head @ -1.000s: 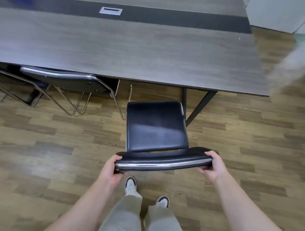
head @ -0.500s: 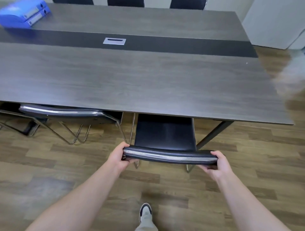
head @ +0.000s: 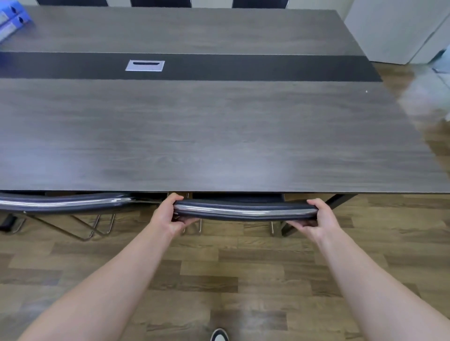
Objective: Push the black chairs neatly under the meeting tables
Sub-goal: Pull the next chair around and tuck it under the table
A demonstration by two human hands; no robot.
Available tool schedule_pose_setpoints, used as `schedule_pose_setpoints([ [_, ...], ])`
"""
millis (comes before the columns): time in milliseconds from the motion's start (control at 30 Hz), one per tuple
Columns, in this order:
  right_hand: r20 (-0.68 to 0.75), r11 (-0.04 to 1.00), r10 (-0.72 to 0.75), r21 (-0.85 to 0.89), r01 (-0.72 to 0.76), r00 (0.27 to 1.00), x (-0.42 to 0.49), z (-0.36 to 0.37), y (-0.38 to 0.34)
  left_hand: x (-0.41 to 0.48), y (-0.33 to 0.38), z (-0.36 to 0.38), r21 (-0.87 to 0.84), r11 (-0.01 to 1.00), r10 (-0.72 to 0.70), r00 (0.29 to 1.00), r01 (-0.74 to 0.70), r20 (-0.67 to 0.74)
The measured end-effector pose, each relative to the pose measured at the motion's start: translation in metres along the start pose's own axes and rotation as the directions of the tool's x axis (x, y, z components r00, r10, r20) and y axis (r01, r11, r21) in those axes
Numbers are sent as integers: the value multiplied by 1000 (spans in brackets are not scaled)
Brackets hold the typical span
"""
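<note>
Black padding and a chrome top rail mark the backrest of the black chair (head: 243,211), which stands just at the near edge of the grey wood-grain worktop (head: 219,136). Its seat lies almost wholly beneath the worktop; only a thin dark strip shows between the backrest and the worktop edge. The left hand (head: 168,215) wraps the left end of the backrest, fingers curled over the top and thumb below. The right hand (head: 319,216) wraps the right end in the same manner. Both hands are closed firmly on the backrest, with bare forearms reaching forward from the lower corners of the view.

To the left, a second black chair (head: 63,203) of the same pattern stands tucked against the worktop, its chrome sled legs visible on the wood-plank floor (head: 243,280). Just right of the held chair, a dark table leg (head: 338,199) slants down from under the worktop.

A dark band (head: 243,68) runs the length of the worktop, and in it sits a silver cable-port plate (head: 145,65). Blue binders (head: 11,20) lie at the far left corner. Backs of further black chairs (head: 160,3) show along the far edge. A shoe tip (head: 219,336) shows at the bottom edge.
</note>
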State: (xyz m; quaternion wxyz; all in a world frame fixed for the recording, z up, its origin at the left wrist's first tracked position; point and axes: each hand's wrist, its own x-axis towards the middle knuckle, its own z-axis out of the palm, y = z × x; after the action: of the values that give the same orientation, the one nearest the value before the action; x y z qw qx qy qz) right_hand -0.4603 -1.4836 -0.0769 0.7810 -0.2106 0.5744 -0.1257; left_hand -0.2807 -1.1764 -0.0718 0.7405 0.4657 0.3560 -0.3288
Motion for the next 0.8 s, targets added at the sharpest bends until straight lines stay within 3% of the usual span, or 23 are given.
schedule_pose_setpoints([
  [333,-33,999,-28,-40,26,999,18,12,-13,7,2,17,-38,999,-12,1000,11,-6],
  [800,50,998,60,-20,-59,997,17,14,-21,-2,1,27,-51,998,-40,996,36,-79],
])
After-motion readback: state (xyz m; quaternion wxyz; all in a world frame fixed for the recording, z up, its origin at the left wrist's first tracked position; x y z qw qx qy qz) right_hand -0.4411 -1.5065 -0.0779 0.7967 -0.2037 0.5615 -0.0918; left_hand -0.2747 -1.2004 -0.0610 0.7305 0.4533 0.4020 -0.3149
